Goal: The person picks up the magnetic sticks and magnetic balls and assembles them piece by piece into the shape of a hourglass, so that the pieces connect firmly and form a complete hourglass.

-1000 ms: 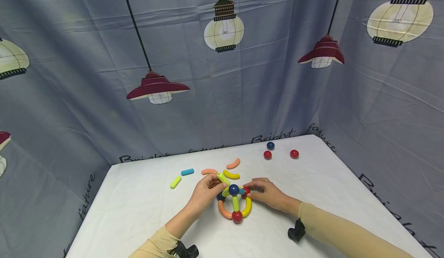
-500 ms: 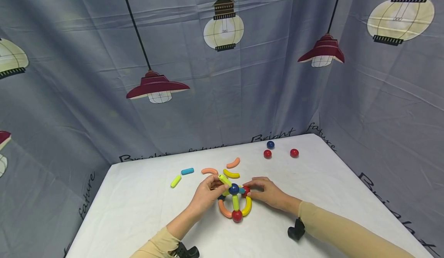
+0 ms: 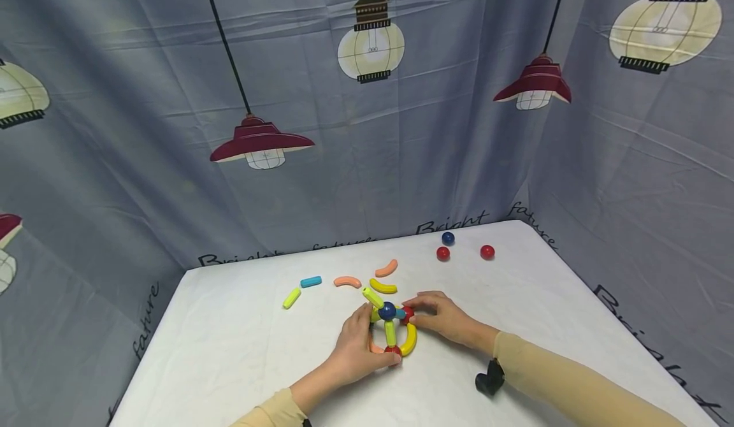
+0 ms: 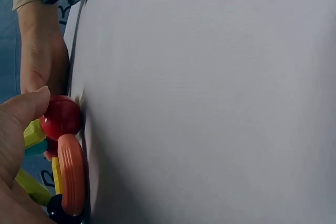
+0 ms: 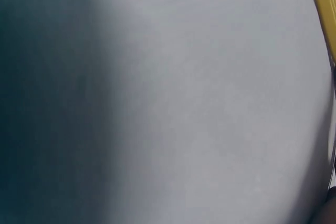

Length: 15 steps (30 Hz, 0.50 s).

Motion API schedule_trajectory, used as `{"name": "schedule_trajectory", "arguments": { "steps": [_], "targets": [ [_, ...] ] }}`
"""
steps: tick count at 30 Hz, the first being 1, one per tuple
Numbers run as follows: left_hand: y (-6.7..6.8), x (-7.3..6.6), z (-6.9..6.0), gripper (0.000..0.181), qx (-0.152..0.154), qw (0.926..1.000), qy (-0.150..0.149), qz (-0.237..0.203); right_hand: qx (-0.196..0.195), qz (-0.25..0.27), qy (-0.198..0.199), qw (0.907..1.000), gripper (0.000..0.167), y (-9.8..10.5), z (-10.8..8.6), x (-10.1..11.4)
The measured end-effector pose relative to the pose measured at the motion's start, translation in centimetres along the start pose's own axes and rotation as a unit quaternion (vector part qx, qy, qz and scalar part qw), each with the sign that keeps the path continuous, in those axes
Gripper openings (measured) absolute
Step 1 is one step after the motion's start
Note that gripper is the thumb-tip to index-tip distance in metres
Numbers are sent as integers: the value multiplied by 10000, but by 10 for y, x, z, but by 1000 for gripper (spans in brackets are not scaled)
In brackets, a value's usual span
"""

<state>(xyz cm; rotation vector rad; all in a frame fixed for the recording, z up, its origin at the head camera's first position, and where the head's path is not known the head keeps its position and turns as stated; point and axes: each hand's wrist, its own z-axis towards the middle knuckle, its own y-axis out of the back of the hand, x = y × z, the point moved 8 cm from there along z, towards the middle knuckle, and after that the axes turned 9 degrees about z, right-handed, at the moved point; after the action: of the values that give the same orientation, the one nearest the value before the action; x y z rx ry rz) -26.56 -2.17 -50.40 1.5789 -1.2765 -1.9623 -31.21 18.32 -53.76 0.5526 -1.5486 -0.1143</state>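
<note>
A magnetic ball-and-stick frame stands mid-table in the head view, topped by a dark blue ball (image 3: 387, 311). From that ball a lime stick (image 3: 373, 297) juts up and away to the left. My left hand (image 3: 357, 352) spans the frame's left side, thumb on the front red ball (image 4: 62, 118) and fingers around the far left part. Below that ball, the left wrist view shows an orange curved stick (image 4: 72, 177). My right hand (image 3: 443, 317) pinches the right red ball (image 3: 408, 314), just above a yellow curved stick (image 3: 410, 340). Fingers hide the frame's left corner.
Behind the frame lie a yellow curved stick (image 3: 383, 286) and two orange curved sticks (image 3: 347, 282). A blue stick (image 3: 311, 282) and a lime stick (image 3: 291, 298) are farther left. Two red balls (image 3: 443, 253) and a blue ball (image 3: 448, 238) sit at the back right.
My left hand has let go of the upper lime stick and shifted down toward me, its thumb now on the front red ball. The right hand holds its place.
</note>
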Motion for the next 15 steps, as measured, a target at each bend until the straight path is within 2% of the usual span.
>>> {"name": "schedule_trajectory", "arguments": {
  "steps": [7,15],
  "targets": [
    [-4,1,-2,122,85,9998,170,69,130,-112,78,9998,36,-2,0,2],
    [9,13,-5,118,32,9997,203,-121,74,-472,182,9987,29,1,-5,7]
  ]
}}
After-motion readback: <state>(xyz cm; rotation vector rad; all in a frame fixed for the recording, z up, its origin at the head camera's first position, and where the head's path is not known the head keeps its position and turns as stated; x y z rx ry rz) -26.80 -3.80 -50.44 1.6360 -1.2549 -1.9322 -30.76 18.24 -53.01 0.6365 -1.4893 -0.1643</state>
